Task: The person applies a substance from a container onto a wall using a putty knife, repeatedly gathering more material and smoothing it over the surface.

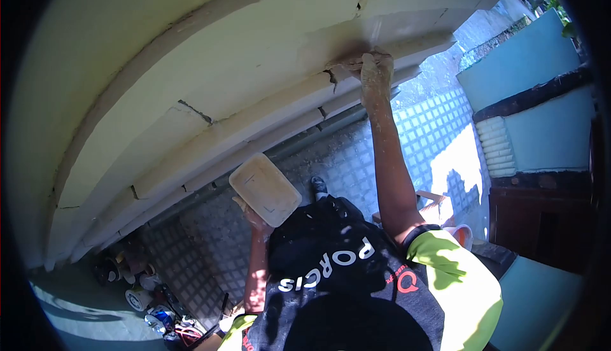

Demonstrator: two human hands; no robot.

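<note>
My left hand [252, 217] grips a shallow, cream-coloured plastic tub [265, 189] from its lower left side. The tub is tilted towards me, with a few smears inside. My right arm stretches up to the moulded wall ledge [267, 112]. There my right hand [377, 74], coated in pale dust or paste, presses on the moulding beside a dark crack [332, 80]. Its fingers are bent and closed; what they hold, if anything, blends with the wall and cannot be made out. A damp-looking darker patch [347, 49] surrounds the hand.
More cracks [196, 112] run across the stepped moulding. Below lies a patterned tile floor [426, 119], partly sunlit. Cans and assorted items [137, 297] crowd the lower left. A wooden stool-like frame [435, 206] and a bucket [463, 235] stand behind my right arm, near a blue wall [550, 141].
</note>
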